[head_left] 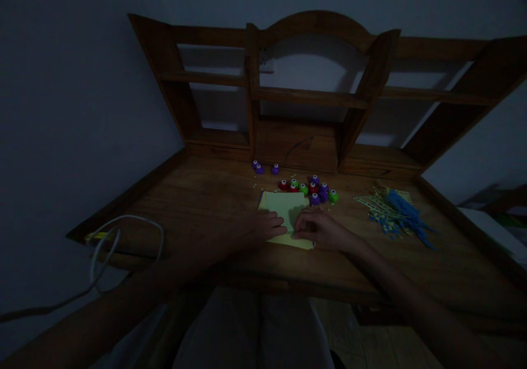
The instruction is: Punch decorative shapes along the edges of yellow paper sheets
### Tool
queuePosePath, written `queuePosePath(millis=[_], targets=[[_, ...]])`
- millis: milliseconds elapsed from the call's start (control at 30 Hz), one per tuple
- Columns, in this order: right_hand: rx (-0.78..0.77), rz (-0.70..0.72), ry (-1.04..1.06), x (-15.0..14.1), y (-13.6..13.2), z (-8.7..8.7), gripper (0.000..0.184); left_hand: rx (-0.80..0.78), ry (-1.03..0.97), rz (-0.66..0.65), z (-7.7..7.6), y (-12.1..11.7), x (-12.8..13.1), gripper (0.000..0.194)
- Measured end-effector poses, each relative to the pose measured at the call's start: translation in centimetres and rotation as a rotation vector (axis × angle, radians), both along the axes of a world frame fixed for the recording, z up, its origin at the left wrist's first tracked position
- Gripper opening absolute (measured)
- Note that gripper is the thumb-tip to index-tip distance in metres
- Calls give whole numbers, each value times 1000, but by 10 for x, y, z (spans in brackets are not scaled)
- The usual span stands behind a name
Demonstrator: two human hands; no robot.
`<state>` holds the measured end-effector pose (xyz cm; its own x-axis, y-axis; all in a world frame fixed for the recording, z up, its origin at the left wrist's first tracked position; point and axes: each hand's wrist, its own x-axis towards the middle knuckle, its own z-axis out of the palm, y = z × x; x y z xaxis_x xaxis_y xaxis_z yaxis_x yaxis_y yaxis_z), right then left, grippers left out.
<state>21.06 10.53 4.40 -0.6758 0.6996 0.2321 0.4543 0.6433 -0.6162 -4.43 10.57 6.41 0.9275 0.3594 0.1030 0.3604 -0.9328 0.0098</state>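
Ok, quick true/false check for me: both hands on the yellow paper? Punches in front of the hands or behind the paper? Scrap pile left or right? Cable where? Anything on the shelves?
1. Both hands rest on the yellow paper. True: the left hand and right hand both lie on it.
2. The punches lie between the paper and the person. False: they lie past the paper's far edge, toward the shelves.
3. The scrap pile lies right of the hands. True.
4. The white cable hangs off the desk's right end. False: it loops at the left end of the desk.
5. The right hand holds a punch. False: it rests on the paper, and the punches lie apart from it.
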Motion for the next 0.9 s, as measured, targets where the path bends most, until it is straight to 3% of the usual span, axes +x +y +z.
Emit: queuePosePath(millis=[233,567,900], targets=[[30,32,-74,-7,-4,4,15,-35,-17,25,-2,8,6,20],[33,72,-129,-6,4,2,11,-86,-35,23,-21,27,7,19],[-4,92,-190,-7,10,8,12,-134,-49,8,-21,33,8,27]])
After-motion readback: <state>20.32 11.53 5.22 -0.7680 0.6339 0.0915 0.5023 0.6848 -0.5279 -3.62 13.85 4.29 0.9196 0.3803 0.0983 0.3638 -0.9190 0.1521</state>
